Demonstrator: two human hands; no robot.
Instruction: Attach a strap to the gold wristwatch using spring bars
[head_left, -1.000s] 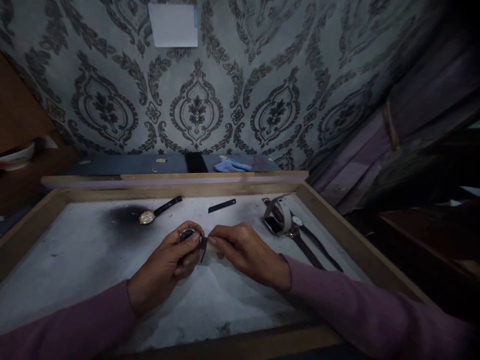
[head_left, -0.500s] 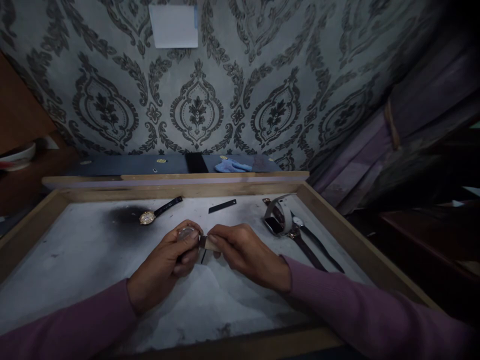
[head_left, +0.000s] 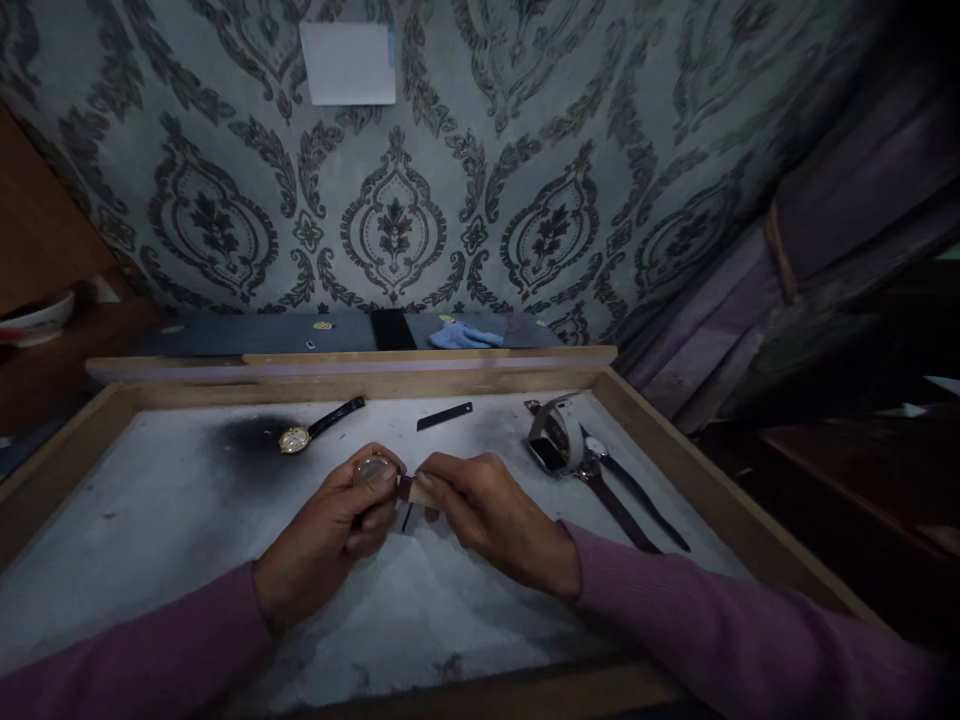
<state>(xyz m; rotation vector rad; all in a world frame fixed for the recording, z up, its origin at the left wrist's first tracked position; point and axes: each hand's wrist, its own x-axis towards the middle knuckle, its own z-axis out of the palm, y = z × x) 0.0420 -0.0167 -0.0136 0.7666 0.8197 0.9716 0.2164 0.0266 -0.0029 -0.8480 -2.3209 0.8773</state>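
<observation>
My left hand (head_left: 337,520) is wrapped round a round watch case (head_left: 372,469), its thumb pressed on the rim. Close to its right, my right hand (head_left: 487,510) pinches a short strap piece (head_left: 416,489), brown at one end and beige at the other, which meets the case side. A thin dark strip (head_left: 406,517) shows below, between the hands. Behind my left hand lies a gold watch (head_left: 295,439) with a black strap. A flat black piece (head_left: 445,416) with a small hole rests behind both hands.
At the tray's right lie a square-faced watch (head_left: 547,453) with a pale strap, a brown-strapped watch (head_left: 619,510) and a dark-strapped one (head_left: 645,495). The wooden rim (head_left: 720,480) surrounds the white tray floor. A blue cloth (head_left: 466,335) lies beyond the back rim.
The view has shifted slightly, so the scene sits a little lower. Both hands keep nearly the same pose and hold the same things.
</observation>
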